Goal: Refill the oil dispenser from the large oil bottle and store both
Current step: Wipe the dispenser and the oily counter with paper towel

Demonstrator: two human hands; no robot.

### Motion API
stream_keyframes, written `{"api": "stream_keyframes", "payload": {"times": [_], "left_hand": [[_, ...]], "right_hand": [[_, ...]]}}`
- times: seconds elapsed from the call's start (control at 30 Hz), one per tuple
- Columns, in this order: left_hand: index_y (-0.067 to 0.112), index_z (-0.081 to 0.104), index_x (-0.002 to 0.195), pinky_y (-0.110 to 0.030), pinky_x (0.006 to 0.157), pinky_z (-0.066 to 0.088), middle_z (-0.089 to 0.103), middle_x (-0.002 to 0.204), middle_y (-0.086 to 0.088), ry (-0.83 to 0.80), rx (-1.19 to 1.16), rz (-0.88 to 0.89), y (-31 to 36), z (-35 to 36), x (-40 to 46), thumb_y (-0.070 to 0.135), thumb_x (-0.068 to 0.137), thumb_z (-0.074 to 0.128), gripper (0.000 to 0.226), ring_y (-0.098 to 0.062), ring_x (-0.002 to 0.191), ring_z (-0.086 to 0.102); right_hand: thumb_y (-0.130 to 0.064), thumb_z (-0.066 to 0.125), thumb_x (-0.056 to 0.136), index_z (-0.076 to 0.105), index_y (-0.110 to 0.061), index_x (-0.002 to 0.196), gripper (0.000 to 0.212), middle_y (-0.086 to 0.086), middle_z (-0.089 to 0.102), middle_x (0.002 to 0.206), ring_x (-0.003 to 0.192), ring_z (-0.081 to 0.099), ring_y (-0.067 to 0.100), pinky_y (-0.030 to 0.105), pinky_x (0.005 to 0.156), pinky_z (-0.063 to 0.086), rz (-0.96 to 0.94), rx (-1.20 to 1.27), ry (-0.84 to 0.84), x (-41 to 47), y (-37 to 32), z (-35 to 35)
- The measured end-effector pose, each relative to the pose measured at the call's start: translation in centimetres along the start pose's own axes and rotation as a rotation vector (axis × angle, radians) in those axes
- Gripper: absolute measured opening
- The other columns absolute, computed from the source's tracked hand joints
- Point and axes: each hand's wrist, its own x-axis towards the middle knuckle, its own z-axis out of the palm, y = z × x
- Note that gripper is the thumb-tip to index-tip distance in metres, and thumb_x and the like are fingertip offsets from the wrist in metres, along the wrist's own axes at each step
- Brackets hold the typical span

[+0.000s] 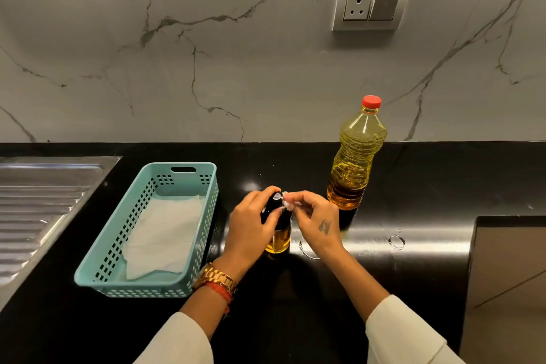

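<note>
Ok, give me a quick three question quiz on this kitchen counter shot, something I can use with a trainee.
1. True or false: the red cap is on the large oil bottle.
2. Which hand holds the black top of the oil dispenser? A) left hand B) right hand C) neither
3. Fill in: the white paper lies inside the teal ____.

Key:
1. True. The cap is on and the bottle stands upright on the black counter.
2. A. The left hand wraps the top, while the right hand pinches something small and white beside it.
3. basket
</note>
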Motion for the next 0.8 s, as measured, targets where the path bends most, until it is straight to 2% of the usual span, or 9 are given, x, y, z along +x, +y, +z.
{"api": "stream_keyframes", "payload": {"times": [0.13,0.23,0.4,0.53,0.6,0.67,0.73,0.8], "left_hand": [[0.018,0.060,0.120,-0.019,0.083,0.049,0.064,0.101,0.000,-0.073,-0.055,0.042,-1.4,-0.6,0.5,0.009,0.082,0.066,0.040,-0.012,0.094,0.060],[0.022,0.058,0.122,-0.016,0.085,0.048,0.065,0.105,0.002,-0.112,-0.086,0.023,-1.7,-0.7,0.5,0.008,0.083,0.064,0.041,-0.011,0.097,0.060],[0.035,0.054,0.120,-0.035,0.086,0.053,0.068,0.107,0.005,-0.190,-0.135,0.005,-1.8,-0.8,0.8,0.023,0.082,0.056,0.040,-0.011,0.097,0.063],[0.040,0.049,0.124,-0.038,0.086,0.053,0.067,0.109,0.003,-0.250,-0.169,0.010,-1.7,-1.0,0.9,0.014,0.086,0.056,0.047,-0.017,0.096,0.063],[0.037,0.045,0.130,-0.036,0.089,0.051,0.064,0.112,0.002,-0.261,-0.120,-0.002,-1.6,-0.8,0.8,0.010,0.089,0.054,0.050,-0.016,0.099,0.060],[0.034,0.039,0.136,-0.026,0.095,0.041,0.059,0.118,0.001,-0.232,-0.015,-0.004,-1.4,-0.4,0.5,0.013,0.091,0.051,0.051,-0.013,0.109,0.051],[0.031,0.037,0.139,-0.021,0.097,0.032,0.054,0.127,0.004,-0.172,0.037,-0.004,-0.9,0.1,0.2,0.021,0.092,0.051,0.049,-0.013,0.117,0.043],[0.028,0.041,0.137,-0.021,0.095,0.033,0.052,0.127,0.005,-0.113,0.054,-0.017,-0.5,0.6,0.1,0.028,0.091,0.054,0.048,-0.013,0.117,0.044]], "right_hand": [[0.001,0.069,0.077,0.071,-0.016,0.092,0.023,-0.008,0.069,0.095,0.094,0.063,-0.001,0.014,0.079,0.051,-0.131,-0.005,0.043,-2.6,0.7,0.1],[0.002,0.069,0.077,0.070,-0.016,0.087,0.021,-0.006,0.069,0.091,0.091,0.063,0.001,0.015,0.075,0.052,-0.042,0.047,0.063,-4.1,1.8,0.3],[-0.005,0.065,0.082,0.068,-0.020,0.087,0.016,-0.008,0.069,0.080,0.079,0.065,0.002,0.013,0.067,0.050,0.078,0.039,0.044,-2.0,2.0,0.6],[-0.004,0.064,0.083,0.071,-0.018,0.090,0.017,-0.005,0.071,0.084,0.082,0.065,0.001,0.014,0.070,0.051,0.044,0.044,0.051,-0.3,0.5,0.4],[-0.002,0.067,0.079,0.072,-0.016,0.091,0.018,-0.003,0.072,0.090,0.088,0.065,0.002,0.017,0.076,0.053,-0.028,0.066,0.083,-0.9,0.1,0.4],[-0.003,0.071,0.076,0.073,-0.014,0.091,0.019,-0.001,0.072,0.094,0.091,0.066,0.004,0.021,0.078,0.054,-0.075,0.094,0.106,-2.3,0.2,0.4],[-0.003,0.073,0.074,0.073,-0.014,0.090,0.019,0.000,0.072,0.094,0.091,0.066,0.004,0.020,0.077,0.054,-0.045,0.127,0.116,-3.9,0.6,0.4],[-0.003,0.073,0.074,0.072,-0.019,0.086,0.020,-0.002,0.071,0.091,0.089,0.066,0.002,0.016,0.075,0.053,0.023,0.142,0.121,-4.8,1.2,0.6]]}}
